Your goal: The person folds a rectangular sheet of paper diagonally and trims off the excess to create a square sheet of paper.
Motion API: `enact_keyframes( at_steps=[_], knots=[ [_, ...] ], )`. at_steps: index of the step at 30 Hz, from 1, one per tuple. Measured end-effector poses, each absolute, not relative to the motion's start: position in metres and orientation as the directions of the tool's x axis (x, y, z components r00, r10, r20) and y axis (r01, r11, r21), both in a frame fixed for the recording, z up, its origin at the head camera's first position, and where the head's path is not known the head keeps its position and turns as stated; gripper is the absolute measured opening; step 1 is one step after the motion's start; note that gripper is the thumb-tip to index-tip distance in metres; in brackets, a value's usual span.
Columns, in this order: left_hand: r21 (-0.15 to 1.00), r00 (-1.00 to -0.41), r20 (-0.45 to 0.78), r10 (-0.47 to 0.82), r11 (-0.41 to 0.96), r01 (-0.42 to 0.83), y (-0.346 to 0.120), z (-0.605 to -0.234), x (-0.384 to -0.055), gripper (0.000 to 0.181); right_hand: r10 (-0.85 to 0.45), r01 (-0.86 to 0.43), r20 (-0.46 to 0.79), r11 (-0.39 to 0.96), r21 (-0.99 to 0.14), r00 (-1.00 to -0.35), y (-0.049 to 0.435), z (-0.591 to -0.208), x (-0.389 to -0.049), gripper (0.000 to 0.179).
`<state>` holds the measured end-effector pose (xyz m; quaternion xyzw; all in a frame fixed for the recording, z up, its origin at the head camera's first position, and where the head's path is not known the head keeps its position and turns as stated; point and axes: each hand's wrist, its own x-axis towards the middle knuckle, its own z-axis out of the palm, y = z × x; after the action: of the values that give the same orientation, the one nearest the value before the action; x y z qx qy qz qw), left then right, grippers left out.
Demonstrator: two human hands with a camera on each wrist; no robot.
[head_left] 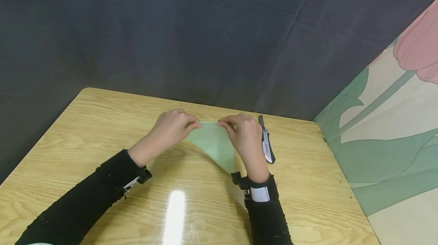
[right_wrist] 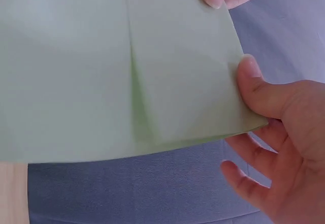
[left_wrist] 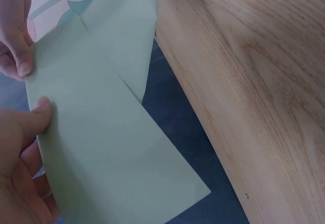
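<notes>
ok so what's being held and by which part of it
Folded pale green paper, pinched along its top edge by the left hand and right hand.

Wrist views are cropping a pale-green paper sheet point(left_wrist: 111, 127). The head view is clipping a pink printed tulip point(head_left: 419, 40).

Pale-grn paper point(head_left: 215, 142), folded, pinched by L hand point(head_left: 173, 126) & R hand point(head_left: 247, 133), over tbl point(head_left: 102, 123)

1 utility knife point(head_left: 267, 147) lies on the wood-grain table point(head_left: 315, 184).
</notes>
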<state>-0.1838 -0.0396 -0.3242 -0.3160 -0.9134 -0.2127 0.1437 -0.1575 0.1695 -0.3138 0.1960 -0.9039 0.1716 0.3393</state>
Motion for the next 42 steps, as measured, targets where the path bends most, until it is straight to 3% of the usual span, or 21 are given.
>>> enact_keyframes(
  at_steps=[5,17,31,42],
  knots=[
    [0.307,-0.764,0.393,0.513,0.709,0.634,-0.041,-0.324,-0.184,0.016,-0.226,-0.478,0.711,0.861,-0.175,-0.666,0.168,-0.315,-0.158,0.018],
    [0.310,-0.766,0.426,0.482,0.718,0.623,-0.052,-0.322,-0.188,0.021,-0.217,-0.514,0.657,0.803,-0.300,-0.722,0.174,-0.306,-0.152,0.016],
    [0.259,-0.748,0.443,0.494,0.728,0.635,-0.047,-0.330,-0.187,0.023,-0.210,-0.465,0.696,0.863,-0.199,-0.687,0.178,-0.305,-0.153,0.014],
    [0.274,-0.746,0.441,0.499,0.716,0.642,-0.049,-0.333,-0.188,0.025,-0.194,-0.446,0.701,0.873,-0.195,-0.686,0.176,-0.307,-0.156,0.013]
  ],
)
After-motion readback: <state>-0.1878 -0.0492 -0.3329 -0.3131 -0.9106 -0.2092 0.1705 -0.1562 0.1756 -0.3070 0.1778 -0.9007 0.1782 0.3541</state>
